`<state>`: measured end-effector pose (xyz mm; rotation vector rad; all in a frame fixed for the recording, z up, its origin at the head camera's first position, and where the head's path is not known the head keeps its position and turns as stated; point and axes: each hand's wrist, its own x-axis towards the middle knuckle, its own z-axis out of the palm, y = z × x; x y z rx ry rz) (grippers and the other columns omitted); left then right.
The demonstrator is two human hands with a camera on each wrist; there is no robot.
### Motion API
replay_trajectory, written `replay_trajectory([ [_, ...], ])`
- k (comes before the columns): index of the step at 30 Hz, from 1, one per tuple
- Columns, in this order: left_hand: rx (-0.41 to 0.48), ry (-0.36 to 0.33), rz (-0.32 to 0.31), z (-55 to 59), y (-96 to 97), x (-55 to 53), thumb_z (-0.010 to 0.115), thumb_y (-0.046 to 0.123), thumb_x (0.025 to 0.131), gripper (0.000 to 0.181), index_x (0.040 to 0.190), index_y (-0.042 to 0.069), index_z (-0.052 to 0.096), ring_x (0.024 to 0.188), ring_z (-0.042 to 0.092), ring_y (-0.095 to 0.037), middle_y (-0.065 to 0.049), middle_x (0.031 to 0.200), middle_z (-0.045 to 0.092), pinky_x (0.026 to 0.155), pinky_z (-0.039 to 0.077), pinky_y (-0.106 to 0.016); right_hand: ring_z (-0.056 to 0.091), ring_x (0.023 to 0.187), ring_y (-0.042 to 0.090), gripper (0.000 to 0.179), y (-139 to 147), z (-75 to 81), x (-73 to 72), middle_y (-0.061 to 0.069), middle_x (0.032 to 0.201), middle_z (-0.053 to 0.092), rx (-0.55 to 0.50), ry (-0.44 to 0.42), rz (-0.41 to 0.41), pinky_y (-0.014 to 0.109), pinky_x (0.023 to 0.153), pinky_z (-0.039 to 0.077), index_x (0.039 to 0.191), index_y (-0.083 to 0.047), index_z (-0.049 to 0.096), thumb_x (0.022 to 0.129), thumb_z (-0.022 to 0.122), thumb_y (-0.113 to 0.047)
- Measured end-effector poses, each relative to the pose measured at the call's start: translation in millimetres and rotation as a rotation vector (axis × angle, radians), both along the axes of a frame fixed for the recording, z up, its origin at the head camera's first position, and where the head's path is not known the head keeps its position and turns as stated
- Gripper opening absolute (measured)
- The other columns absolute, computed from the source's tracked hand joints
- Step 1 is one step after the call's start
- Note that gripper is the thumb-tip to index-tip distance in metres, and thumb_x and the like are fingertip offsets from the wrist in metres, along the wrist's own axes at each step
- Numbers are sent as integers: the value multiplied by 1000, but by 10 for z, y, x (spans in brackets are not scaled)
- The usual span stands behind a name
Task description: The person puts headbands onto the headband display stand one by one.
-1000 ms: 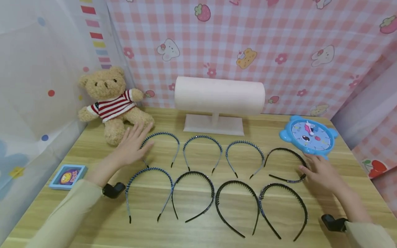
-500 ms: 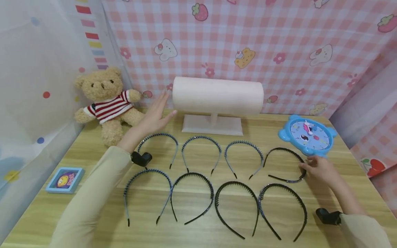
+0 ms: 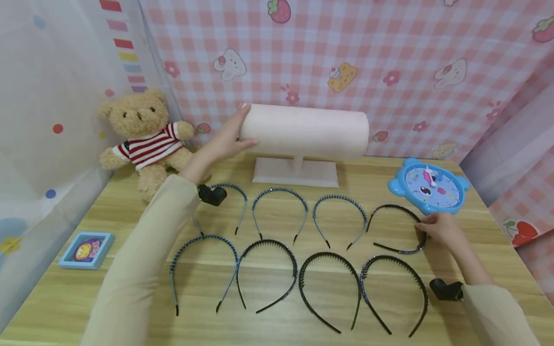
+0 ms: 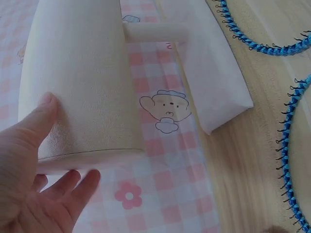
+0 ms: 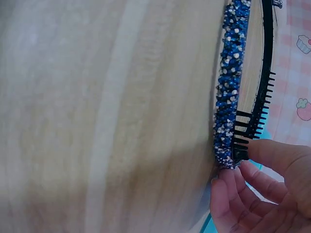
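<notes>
My left hand (image 3: 229, 136) grips the left end of a white padded headband stand (image 3: 305, 132). In the left wrist view the thumb lies along the roll (image 4: 92, 87), with the other fingers at its end face. At the right, my right hand (image 3: 442, 228) pinches the curve of a black toothed headband (image 3: 396, 207). Close up in the right wrist view, this headband shows blue and silver glitter (image 5: 229, 82) on its outside, with thumb and fingers at its bend. A blue headband (image 3: 227, 186) lies partly hidden behind my left forearm.
Several more headbands, blue ones (image 3: 280, 190) and black ones (image 3: 329, 254), lie in two rows on the wooden table (image 3: 130, 307). A teddy bear (image 3: 144, 129) sits at the back left, a small blue frame (image 3: 86, 251) nearer. A blue clock (image 3: 430, 187) lies back right.
My left hand has moved from above the left blue headband, up and right, to the stand's end. My right hand has closed its fingers on the black headband's curve.
</notes>
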<state>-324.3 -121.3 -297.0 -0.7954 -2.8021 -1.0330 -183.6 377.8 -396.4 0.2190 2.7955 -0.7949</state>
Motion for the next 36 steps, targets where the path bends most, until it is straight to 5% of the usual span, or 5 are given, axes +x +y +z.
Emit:
replay_trajectory([
  [9, 41, -34, 32, 51, 13, -2, 68, 20, 82, 82, 145, 5, 17, 141, 10, -30, -21, 153, 5, 118, 11, -40, 57, 61, 12, 35, 12, 70, -40, 25, 82, 63, -21, -35, 5, 28, 55, 53, 98, 19, 53, 87, 55, -14],
  [17, 113, -60, 40, 9, 23, -24, 70, 16, 80, 82, 145, 7, 20, 132, 34, -34, -18, 153, 6, 114, 25, -40, 59, 67, 4, 57, 12, 260, -80, 0, 80, 68, -189, -101, -15, 30, 67, 57, 118, 20, 44, 90, 55, -28],
  [22, 120, -60, 47, -5, 29, -21, 70, 19, 80, 82, 145, 9, 21, 130, 36, -33, -17, 153, 9, 112, 28, -42, 62, 67, 1, 67, -12, 464, -112, -10, 76, 67, -284, -111, -23, 29, 70, 57, 127, 20, 36, 91, 54, -33],
  [29, 119, -53, 53, 3, 22, -27, 70, 20, 80, 83, 145, 11, 20, 130, 36, -33, -16, 152, 16, 112, 27, -42, 65, 67, -1, 78, -118, 737, -182, -17, 77, 65, -221, -24, -71, 29, 69, 58, 130, 15, 38, 85, 58, -46],
  [36, 128, -46, 55, -17, 3, -30, 70, 18, 80, 82, 145, 11, 21, 130, 36, -34, -17, 153, 12, 113, 27, -42, 64, 68, -5, 75, -235, 792, -261, -25, 66, 64, -355, -35, -121, 22, 68, 56, 134, 9, 35, 85, 59, -42],
])
